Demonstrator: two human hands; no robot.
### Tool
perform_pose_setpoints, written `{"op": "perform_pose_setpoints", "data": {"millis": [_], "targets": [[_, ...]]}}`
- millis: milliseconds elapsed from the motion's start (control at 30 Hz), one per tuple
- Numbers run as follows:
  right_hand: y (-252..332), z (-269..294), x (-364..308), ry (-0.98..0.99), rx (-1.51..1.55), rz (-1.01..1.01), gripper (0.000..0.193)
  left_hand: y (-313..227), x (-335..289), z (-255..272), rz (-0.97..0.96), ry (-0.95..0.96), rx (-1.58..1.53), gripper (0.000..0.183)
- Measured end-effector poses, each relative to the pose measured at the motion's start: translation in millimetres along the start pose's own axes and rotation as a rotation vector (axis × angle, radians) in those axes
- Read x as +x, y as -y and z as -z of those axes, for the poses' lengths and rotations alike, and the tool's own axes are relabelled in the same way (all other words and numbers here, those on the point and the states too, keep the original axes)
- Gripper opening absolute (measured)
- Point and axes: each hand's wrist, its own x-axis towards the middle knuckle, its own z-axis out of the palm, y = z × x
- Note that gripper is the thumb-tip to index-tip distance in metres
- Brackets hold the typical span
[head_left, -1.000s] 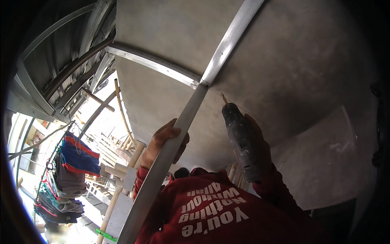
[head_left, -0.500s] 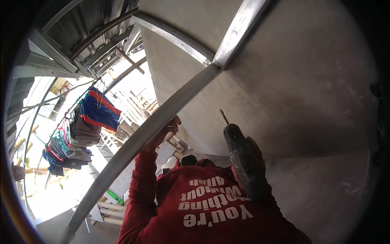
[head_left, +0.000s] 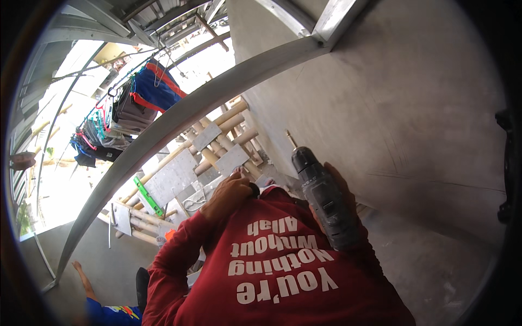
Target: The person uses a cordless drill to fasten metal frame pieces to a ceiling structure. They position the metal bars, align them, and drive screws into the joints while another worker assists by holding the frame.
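Power drill (head_left: 324, 198), dark grey with a thin bit (head_left: 291, 138) in its chuck, stands in front of the right side of the red sweatshirt (head_left: 359, 293), its bit pointing up the view and slightly left. The right hand (head_left: 346, 190) is wrapped around it from the right, with most of the fingers hidden behind the body. The bit's tip is apart from the smooth grey wall (head_left: 424, 108) and from the metal beam (head_left: 217, 92). The left hand (head_left: 228, 193) is bent in front of the upper chest, beside a small dark round object (head_left: 254, 190); its fingertips are hidden, so whether it grasps anything cannot be told. Neither hand touches the beam, which bows from a joint with two metal bars (head_left: 337, 22) at the top down to the lower left. Near its lower end is a co-worker's hand (head_left: 76, 265), above a blue sleeve (head_left: 100, 312). Beyond the left forearm lie a green spirit level (head_left: 148, 195) and bamboo poles (head_left: 231, 115); clothes (head_left: 155, 89) hang farther left.
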Motion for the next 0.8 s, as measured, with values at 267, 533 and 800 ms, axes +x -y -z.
{"op": "perform_pose_setpoints", "data": {"millis": [267, 533, 800], "targets": [[2.0, 13.3, 3.2, 0.041, 0.085, 0.085, 0.071, -13.7, 6.0, 6.8, -0.117, 0.009, 0.136, 0.009], [0.1, 8.2, 4.6, 0.012, 0.206, -0.078, 0.073, 0.9, -4.7, 0.1, -0.038, 0.083, 0.102, 0.012], [-4.5, 8.1, 8.0, 0.132, 0.134, 0.021, 0.077, -7.9, -0.1, 13.4, -0.136, 0.094, 0.043, 0.014]]}}
